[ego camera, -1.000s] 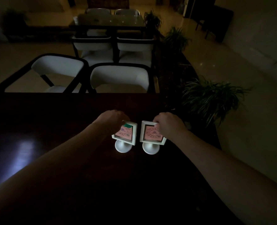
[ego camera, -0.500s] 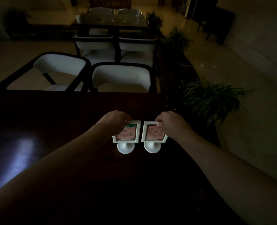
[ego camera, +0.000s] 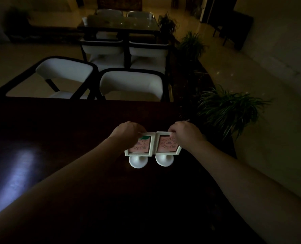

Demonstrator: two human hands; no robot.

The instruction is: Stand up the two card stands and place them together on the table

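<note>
While both stands sit upright, frames touching, on the dark worktop (ego camera: 58, 173), only the release remains.
Each grip pinches a frame top: left hand (ego camera: 126, 132) on the left card stand (ego camera: 142, 148), right hand (ego camera: 185, 132) on the right card stand (ego camera: 165, 147). Let go gently, keeping both round white bases flat; pink cards face near.

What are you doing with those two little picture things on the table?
A person is setting two small white card stands side by side on a dark table. The left hand holds the top of the left card stand, and the right hand holds the right card stand. Both stands are upright on their round bases, with their frames touching or nearly so.
</note>
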